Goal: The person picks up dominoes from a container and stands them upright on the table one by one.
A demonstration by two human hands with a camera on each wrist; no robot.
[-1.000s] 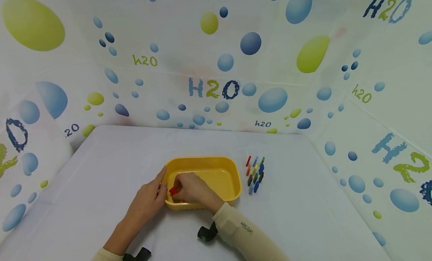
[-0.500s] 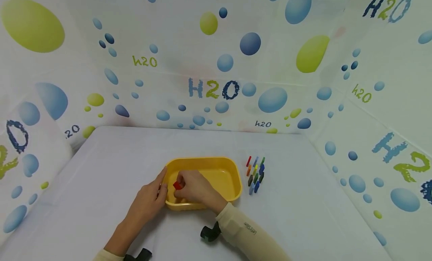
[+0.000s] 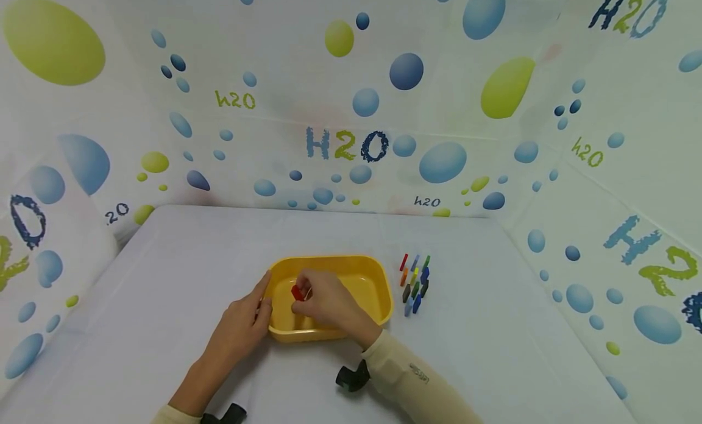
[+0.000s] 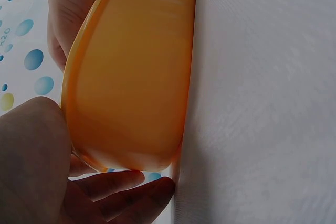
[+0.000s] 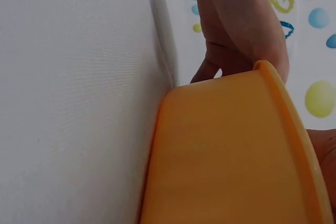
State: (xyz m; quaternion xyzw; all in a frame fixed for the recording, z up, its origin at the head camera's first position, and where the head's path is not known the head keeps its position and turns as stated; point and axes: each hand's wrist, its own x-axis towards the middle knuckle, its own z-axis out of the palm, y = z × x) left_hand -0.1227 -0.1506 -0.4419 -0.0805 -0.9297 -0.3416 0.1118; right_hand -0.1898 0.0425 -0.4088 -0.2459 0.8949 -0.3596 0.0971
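A yellow rectangular plastic tray [image 3: 378,284] stands on the white table. Against its left end rests my left hand [image 3: 244,323], the fingers lying along the outer wall; the left wrist view shows several fingers [image 4: 121,187] beside the orange-looking wall. My right hand [image 3: 326,299] is inside the tray, toward its left half, and pinches a small red piece [image 3: 297,292] between thumb and fingers. Most of that piece is hidden by the hand, so its kind cannot be told. In the right wrist view the tray wall hides the red piece.
Several short coloured sticks [image 3: 415,284], crayon-like, lie in close rows on the table right of the tray. A white cloth backdrop [image 3: 296,58] with blue and green bubbles and H2O lettering rises behind and at both sides.
My right hand has moved to the right and slightly away from me inside the tray, carrying the red piece. My left hand and the coloured sticks have stayed in place.
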